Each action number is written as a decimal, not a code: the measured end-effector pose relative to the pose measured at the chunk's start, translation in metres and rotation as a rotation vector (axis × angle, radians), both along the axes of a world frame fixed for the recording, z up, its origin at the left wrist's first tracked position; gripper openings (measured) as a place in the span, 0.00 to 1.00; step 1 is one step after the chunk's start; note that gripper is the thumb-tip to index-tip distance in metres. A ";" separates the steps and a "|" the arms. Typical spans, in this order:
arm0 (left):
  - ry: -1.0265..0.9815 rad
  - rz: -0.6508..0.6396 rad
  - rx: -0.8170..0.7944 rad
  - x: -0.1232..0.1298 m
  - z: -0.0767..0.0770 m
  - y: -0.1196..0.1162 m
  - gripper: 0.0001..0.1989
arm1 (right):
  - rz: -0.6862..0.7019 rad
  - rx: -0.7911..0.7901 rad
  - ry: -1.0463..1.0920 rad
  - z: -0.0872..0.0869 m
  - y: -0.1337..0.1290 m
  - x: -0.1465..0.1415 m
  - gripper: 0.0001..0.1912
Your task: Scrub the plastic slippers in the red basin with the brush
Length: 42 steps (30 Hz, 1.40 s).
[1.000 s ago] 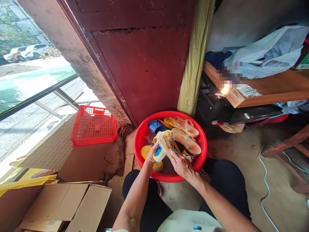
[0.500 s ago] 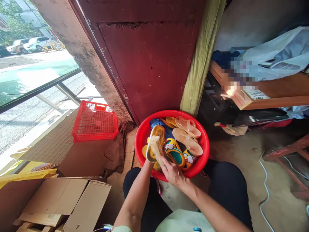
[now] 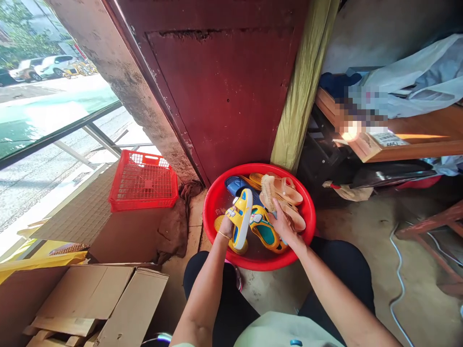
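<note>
A red basin (image 3: 307, 212) on the floor holds several sandals and slippers in water. My left hand (image 3: 226, 227) grips a yellow slipper (image 3: 243, 217) with a white sole edge and blue inside, tilted on its side over the basin's left part. In my right hand (image 3: 282, 224) is a pale scrubbing brush (image 3: 268, 192), bristles showing, above the beige sandals (image 3: 285, 190). Between my hands lies a yellow and green clog (image 3: 265, 233). A blue slipper (image 3: 237, 184) rests at the back left of the basin.
A red crate (image 3: 142, 180) and cardboard boxes (image 3: 83, 294) stand at the left. Behind the basin is a dark red door (image 3: 217, 96). At the right are a wooden shelf (image 3: 415, 149) and a cable (image 3: 400, 274).
My left hand has turned the yellow slipper from sole up to its side, showing its upper. My right hand has moved right with the brush, away from the slipper.
</note>
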State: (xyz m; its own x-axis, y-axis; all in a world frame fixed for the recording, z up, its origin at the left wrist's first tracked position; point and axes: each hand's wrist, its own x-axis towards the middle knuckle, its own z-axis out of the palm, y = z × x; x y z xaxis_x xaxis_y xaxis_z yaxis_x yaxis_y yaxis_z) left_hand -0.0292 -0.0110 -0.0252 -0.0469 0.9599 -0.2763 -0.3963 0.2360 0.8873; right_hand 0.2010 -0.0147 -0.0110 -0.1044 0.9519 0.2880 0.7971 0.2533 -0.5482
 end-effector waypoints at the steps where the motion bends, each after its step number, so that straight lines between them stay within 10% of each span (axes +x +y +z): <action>1: 0.046 0.082 0.006 -0.003 -0.001 0.003 0.20 | -0.051 -0.012 -0.030 -0.003 -0.001 0.011 0.39; 8: 0.581 0.573 -0.070 -0.029 -0.022 0.015 0.26 | -0.223 -0.129 -0.243 -0.037 0.008 0.060 0.43; 17: 1.205 0.078 -0.252 -0.010 -0.052 0.009 0.41 | -0.186 -0.214 -0.381 -0.079 0.019 0.046 0.42; 26: 1.331 -0.102 -0.336 0.013 -0.062 0.016 0.43 | -0.147 -0.292 -0.564 -0.071 0.028 0.038 0.38; 33: 1.166 0.133 -0.130 0.017 -0.052 0.015 0.34 | -0.217 -0.221 -0.256 -0.062 0.027 0.038 0.31; 42: 0.831 0.237 0.273 0.035 -0.020 0.017 0.15 | -0.318 -0.230 0.091 -0.005 0.052 0.044 0.26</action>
